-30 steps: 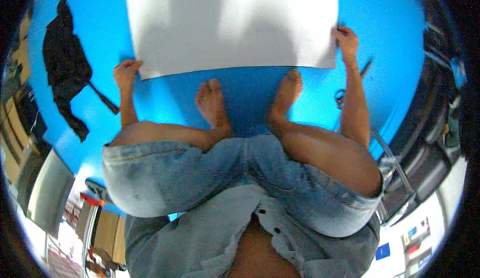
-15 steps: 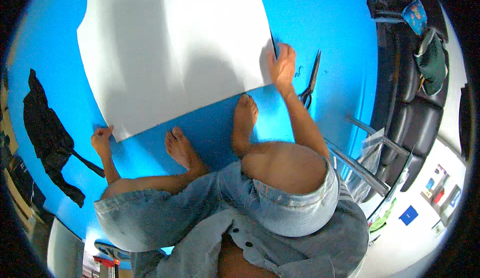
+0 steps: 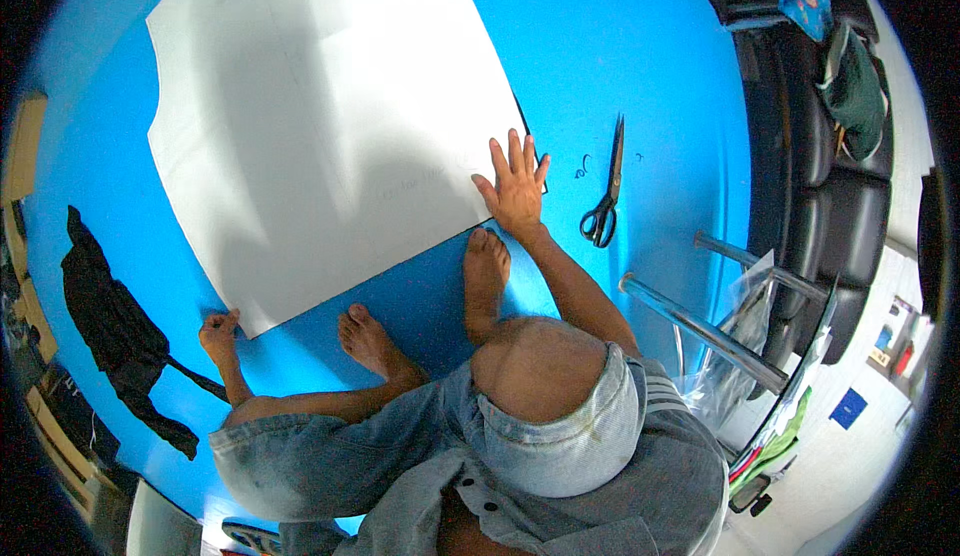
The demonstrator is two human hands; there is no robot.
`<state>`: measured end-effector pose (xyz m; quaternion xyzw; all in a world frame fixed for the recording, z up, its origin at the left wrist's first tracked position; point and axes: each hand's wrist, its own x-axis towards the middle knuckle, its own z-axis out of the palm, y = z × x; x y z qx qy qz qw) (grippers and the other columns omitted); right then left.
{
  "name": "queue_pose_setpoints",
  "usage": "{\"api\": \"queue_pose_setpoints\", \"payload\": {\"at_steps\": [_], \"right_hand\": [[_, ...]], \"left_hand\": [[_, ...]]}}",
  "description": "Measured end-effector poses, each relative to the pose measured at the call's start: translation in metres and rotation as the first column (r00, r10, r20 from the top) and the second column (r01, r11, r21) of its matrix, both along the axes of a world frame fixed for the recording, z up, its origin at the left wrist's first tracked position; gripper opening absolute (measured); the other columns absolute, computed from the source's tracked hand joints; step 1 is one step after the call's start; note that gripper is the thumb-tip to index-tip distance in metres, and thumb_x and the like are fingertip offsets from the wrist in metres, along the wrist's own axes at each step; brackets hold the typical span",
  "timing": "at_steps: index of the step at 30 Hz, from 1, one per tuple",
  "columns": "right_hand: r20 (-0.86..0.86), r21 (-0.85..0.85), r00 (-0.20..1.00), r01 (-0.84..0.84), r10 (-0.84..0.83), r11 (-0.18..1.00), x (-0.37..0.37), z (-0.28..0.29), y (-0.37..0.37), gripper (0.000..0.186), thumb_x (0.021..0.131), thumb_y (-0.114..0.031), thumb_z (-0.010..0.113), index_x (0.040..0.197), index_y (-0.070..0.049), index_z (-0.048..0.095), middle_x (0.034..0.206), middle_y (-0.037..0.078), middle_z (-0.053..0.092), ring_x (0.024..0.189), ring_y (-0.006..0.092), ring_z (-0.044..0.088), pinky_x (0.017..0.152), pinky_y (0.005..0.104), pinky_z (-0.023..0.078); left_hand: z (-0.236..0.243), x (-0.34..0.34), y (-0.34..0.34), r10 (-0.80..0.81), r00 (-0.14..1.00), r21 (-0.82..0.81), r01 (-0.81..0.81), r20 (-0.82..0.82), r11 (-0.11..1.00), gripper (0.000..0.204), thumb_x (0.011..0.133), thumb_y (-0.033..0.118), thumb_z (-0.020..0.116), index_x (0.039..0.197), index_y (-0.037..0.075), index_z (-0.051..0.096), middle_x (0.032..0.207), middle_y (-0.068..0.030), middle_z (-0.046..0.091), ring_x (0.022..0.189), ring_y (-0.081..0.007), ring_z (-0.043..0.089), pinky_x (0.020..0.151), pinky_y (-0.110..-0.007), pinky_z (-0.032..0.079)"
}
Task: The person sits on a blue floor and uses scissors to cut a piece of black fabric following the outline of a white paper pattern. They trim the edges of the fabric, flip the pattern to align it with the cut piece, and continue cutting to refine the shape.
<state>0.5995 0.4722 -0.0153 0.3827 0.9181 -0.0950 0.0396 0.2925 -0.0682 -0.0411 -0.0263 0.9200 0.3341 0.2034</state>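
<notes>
A large white pattern sheet [image 3: 330,156], cut with curved armhole-like sides, lies flat in front of me. My left hand [image 3: 219,336] is closed at its near left corner, thumb and finger pinching the edge. Flat on the near right corner rests my right hand [image 3: 515,191], fingers spread. A thin strip of black material [image 3: 526,116] peeks out from under the sheet's right edge beside that hand. To the right of it, black-handled fabric scissors [image 3: 606,201] lie on the blue surface with blades pointing away, nearly closed.
Crumpled black cloth [image 3: 120,326] lies at the left on the blue surface [image 3: 660,36]. My bare feet [image 3: 484,266] are close to the sheet's near edge. Metal rails [image 3: 705,331] of a rack stand at the right, by a black sofa [image 3: 805,226].
My right hand has gone from curled at the sheet's right edge to spread flat on its corner. The view has shifted, showing more of the sheet's far end. My left hand keeps its corner.
</notes>
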Motion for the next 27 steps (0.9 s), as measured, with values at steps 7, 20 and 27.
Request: {"api": "queue_pose_setpoints", "payload": {"at_steps": [7, 20, 27], "right_hand": [[-0.092, 0.031, 0.996, 0.006, -0.003, 1.000, 0.002, -0.005, 0.003, 0.067, 0.087, -0.047, 0.061, 0.142, -0.013, 0.042, 0.155, 0.017, 0.023, 0.144, 0.0414, 0.017, 0.110, 0.0677, 0.010], [-0.051, 0.218, 0.996, -0.054, 0.066, 0.975, 0.011, -0.025, -0.013, 0.067, 0.090, -0.046, 0.058, 0.146, -0.015, 0.038, 0.156, 0.016, 0.024, 0.144, 0.0385, 0.021, 0.110, 0.0656, 0.014], [-0.019, 0.278, 0.993, -0.104, 0.113, 0.955, 0.013, -0.016, -0.008, 0.063, 0.095, -0.047, 0.050, 0.147, -0.016, 0.035, 0.156, 0.014, 0.025, 0.143, 0.0380, 0.024, 0.106, 0.0675, 0.022]], "left_hand": [[0.030, 0.021, 0.039, -0.048, 0.989, -0.350, -0.003, -0.138, 0.937, 0.031, 0.064, 0.026, 0.084, 0.080, 0.003, 0.070, 0.077, -0.0105, 0.071, 0.065, -0.0233, 0.062, 0.064, -0.039, 0.050], [-0.025, 0.036, 0.022, 0.326, 0.937, -0.167, -0.344, -0.124, 0.924, 0.022, 0.062, 0.020, 0.079, 0.075, 0.005, 0.069, 0.067, -0.0051, 0.066, 0.059, -0.0160, 0.058, 0.057, -0.034, 0.047], [0.004, 0.050, 0.029, 0.471, 0.881, 0.252, -0.465, 0.037, 0.849, 0.022, 0.071, 0.018, 0.078, 0.083, 0.001, 0.072, 0.069, -0.0075, 0.066, 0.056, -0.0160, 0.059, 0.051, -0.031, 0.047]]}}
